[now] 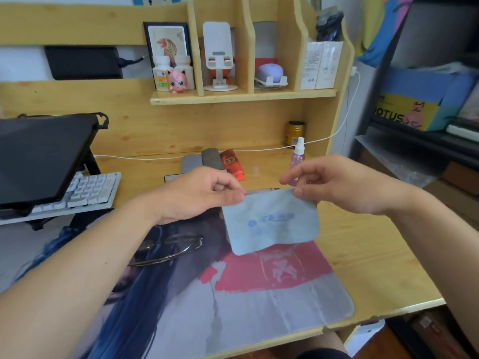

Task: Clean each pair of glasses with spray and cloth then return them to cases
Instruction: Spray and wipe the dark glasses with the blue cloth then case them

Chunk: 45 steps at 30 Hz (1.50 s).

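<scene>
Wooden desk (368,255) with a printed mat (259,307) lies below both hands. Left hand (199,195) and right hand (344,185) each pinch a top corner of the blue cloth (272,221), holding it spread above the mat. Glasses (168,248) lie on the mat under the left forearm; the spray bottle (298,156) and three cases (215,161) stand behind.

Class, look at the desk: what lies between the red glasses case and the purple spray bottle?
In the head view, only bare wooden desk separates the red glasses case from the purple spray bottle, apart from a faint, small clear object too blurred to identify.

Glasses (168,248) left of cloth (270,220) — on mat (259,307)
</scene>
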{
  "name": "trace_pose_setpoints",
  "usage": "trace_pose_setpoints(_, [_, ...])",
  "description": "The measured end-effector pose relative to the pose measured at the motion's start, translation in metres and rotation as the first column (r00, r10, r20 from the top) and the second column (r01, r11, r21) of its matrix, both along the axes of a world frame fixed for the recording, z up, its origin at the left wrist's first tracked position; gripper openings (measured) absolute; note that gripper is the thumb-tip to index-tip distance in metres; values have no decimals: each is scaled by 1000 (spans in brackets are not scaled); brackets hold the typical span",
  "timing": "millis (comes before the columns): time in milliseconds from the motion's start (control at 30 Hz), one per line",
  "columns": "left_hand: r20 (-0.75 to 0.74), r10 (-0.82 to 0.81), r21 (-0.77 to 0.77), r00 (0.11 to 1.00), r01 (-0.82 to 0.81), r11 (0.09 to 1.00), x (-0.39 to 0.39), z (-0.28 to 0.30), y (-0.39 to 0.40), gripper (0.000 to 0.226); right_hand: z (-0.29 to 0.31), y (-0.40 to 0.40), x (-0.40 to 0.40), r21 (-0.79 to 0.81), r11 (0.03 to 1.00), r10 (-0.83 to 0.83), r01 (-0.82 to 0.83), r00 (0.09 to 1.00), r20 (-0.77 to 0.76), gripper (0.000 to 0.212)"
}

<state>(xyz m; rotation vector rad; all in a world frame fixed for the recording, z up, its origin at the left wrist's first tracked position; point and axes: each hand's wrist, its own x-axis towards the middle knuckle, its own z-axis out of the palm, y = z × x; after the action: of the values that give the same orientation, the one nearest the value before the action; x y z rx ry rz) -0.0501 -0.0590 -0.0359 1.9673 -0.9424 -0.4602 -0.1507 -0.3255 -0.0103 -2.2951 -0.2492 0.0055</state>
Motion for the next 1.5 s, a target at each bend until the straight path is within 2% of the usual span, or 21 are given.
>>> trace_pose_setpoints(100, [29,-7,65,1000,5,998,5,5,7,20,0,1,4,12,999,34,-33,998,-53,21])
trace_pose_setpoints(167, [88,18,115,996,-28,993,9,6,8,9,-2,2,7,-68,996,52,-59,994,-94,17])
trace_pose_setpoints(233, [109,64,112,992,-76,991,11,5,5,9,-5,3,12,-180,982,36,-50,996,-77,16])
trace_pose_setpoints(333, [219,176,43,960,-190,981,9,5,-5,13,-9,4,22,-247,962,-92,115,991,100,13])
trace_pose_setpoints(433, [410,228,-48,883,-228,972,-8,4,-5,14,-18,5,14,-126,974,-146,191,943,298,11])
trace_pose_setpoints(500, [551,133,24,824,-175,984,-26,-8,6,13,-32,6,-2,-217,971,-14,99,932,363,8])
trace_pose_setpoints(567, [622,-22,210,783,-140,968,-46,-32,16,12,-57,8,-23,-379,925,162,-31,934,317,5])
trace_pose_setpoints(633, [607,-86,318,790,-142,937,-63,-54,22,14,-79,10,-41,-431,892,245,-133,945,217,5])
trace_pose_setpoints(733, [561,11,268,827,-194,944,-75,-62,21,16,-88,9,-49,-335,930,209,-150,967,146,10])
trace_pose_setpoints(867, [413,168,228,895,-280,933,-61,-51,5,16,-83,12,-26,-145,989,-3,2,1000,-8,16])
trace_pose_setpoints(1000, [508,190,299,840,-379,876,-38,-56,-11,11,-88,20,-4,-256,951,-167,174,985,45,15])
trace_pose_setpoints(1100, [610,125,342,783,-402,850,-37,-61,-15,7,-88,26,-3,-380,906,-168,188,982,85,14])
trace_pose_setpoints(1200, [702,18,283,712,-302,910,-44,-60,-11,6,-87,28,-5,-492,851,-165,185,983,85,18])
trace_pose_setpoints(1300, [722,-182,391,668,-175,904,-44,-60,-10,31,-86,34,-6,-493,856,-76,154,982,174,21])
trace_pose_setpoints(1367, [775,-274,427,569,-151,892,-40,-63,-13,29,-82,42,-6,-470,878,13,96,975,223,10])
trace_pose_setpoints(1400, [804,-305,430,511,-144,891,-37,-63,-16,24,-80,46,-7,-466,883,46,53,979,198,17])
trace_pose_setpoints(1467, [819,-338,461,464,-179,869,-35,-56,-20,23,-78,49,-7,-491,871,75,-23,993,87,36])
trace_pose_setpoints(1500, [816,-337,464,470,-184,866,-33,-53,-20,25,-79,49,-7,-514,857,83,-36,994,69,41])
